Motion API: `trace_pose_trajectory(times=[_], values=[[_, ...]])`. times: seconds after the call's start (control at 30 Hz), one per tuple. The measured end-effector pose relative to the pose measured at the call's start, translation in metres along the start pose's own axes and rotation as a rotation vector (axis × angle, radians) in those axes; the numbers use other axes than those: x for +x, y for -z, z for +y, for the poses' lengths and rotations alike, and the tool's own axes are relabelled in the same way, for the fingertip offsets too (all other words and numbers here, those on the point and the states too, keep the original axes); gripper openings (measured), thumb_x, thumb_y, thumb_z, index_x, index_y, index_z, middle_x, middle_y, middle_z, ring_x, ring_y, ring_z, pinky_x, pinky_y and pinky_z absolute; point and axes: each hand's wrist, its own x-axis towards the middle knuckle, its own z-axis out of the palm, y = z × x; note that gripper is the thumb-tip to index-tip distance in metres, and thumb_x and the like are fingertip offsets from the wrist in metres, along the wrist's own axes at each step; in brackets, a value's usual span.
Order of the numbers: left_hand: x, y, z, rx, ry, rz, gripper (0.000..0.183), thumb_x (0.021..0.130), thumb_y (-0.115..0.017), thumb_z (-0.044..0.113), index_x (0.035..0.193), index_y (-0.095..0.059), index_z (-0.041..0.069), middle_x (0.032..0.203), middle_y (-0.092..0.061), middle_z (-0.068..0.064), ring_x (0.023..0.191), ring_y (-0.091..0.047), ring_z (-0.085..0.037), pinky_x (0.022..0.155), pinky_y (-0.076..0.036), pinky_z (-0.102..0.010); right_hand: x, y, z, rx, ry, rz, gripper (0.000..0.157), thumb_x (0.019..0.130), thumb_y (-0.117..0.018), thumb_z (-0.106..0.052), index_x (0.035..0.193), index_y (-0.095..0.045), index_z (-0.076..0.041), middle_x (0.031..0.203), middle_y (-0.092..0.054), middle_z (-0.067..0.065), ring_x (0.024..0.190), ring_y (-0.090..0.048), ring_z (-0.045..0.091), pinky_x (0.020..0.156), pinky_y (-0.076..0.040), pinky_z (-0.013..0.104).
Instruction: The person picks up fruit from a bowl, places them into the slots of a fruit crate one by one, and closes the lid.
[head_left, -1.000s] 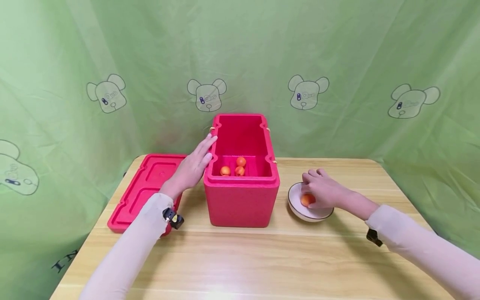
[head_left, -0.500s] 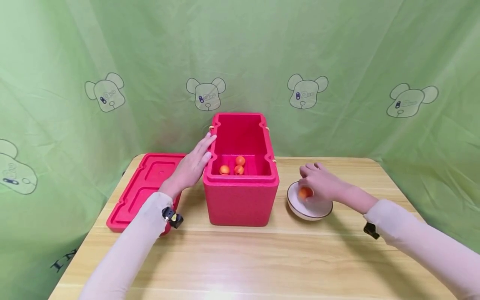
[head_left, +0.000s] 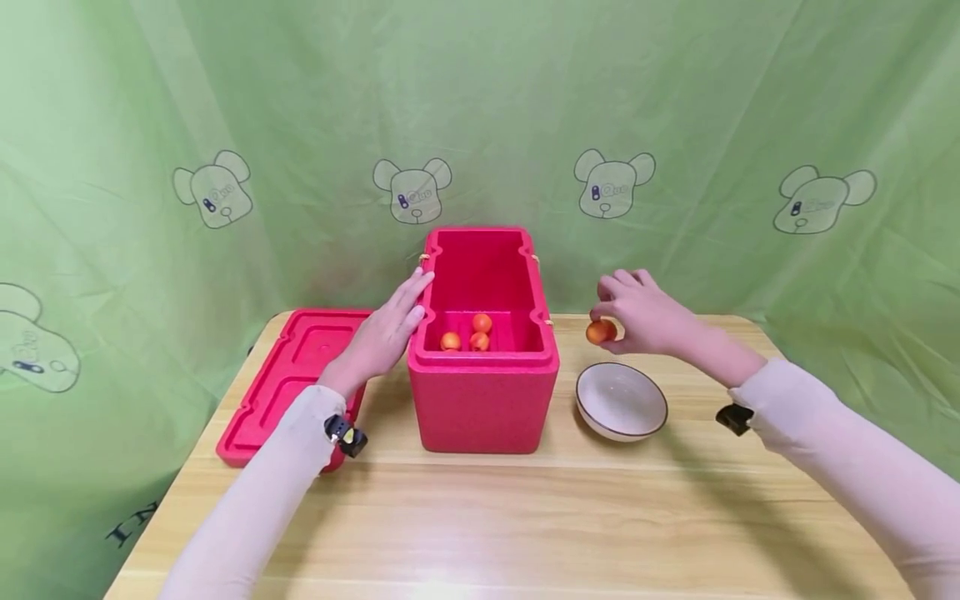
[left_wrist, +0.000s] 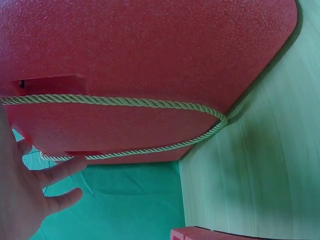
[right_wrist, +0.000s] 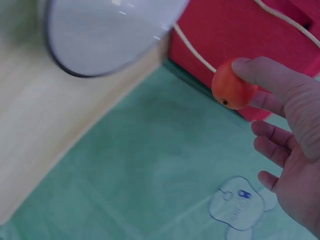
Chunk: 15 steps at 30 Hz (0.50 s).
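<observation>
My right hand [head_left: 647,315] is raised above the white bowl [head_left: 621,402] and pinches a small round orange fruit [head_left: 598,332] between thumb and fingers. In the right wrist view the fruit [right_wrist: 232,86] has a small dark spot on its skin, and the other fingers curl loosely behind it. Fingers extended, my left hand [head_left: 384,332] rests along the left rim of the red foam box [head_left: 483,408]. Several more orange fruits [head_left: 480,340] lie on the floor of this box. The left wrist view shows the left hand [left_wrist: 30,195] beside the box wall.
A red lid [head_left: 273,383] lies on the wooden table [head_left: 480,525] left of the box. Rope handles [left_wrist: 150,102] hang on the box's sides. Behind the table hangs a green curtain [head_left: 510,100] printed with bear heads.
The right hand has lifted the orange fruit out of the bowl, up and slightly left, above the bowl's far rim. The left hand has stayed at the box rim.
</observation>
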Motion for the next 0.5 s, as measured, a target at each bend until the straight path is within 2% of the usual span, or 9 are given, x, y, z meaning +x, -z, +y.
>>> trace_pose_trajectory(times=[0.27, 0.5], values=[[0.0, 0.0, 0.001, -0.005, 0.017, -0.013, 0.058, 0.097, -0.029, 0.054, 0.149, -0.006, 0.042, 0.158, -0.006, 0.013, 0.142, -0.023, -0.015, 0.093, -0.047, -0.053, 0.028, 0.033, 0.008, 0.004, -0.027, 0.033, 0.025, 0.061, -0.083, -0.027, 0.08, -0.07, -0.017, 0.088, -0.049, 0.004, 0.088, -0.043, 0.026, 0.081, -0.033, 0.049], [0.001, -0.001, 0.0, 0.012, 0.0, 0.003, 0.056, 0.098, -0.026, 0.053, 0.149, -0.008, 0.04, 0.158, -0.007, 0.011, 0.142, -0.025, -0.015, 0.095, -0.045, -0.052, 0.06, 0.067, 0.013, 0.02, -0.035, 0.114, 0.022, 0.064, -0.081, -0.025, 0.081, -0.071, -0.016, 0.088, -0.049, 0.006, 0.089, -0.042, 0.027, 0.08, -0.031, 0.049]])
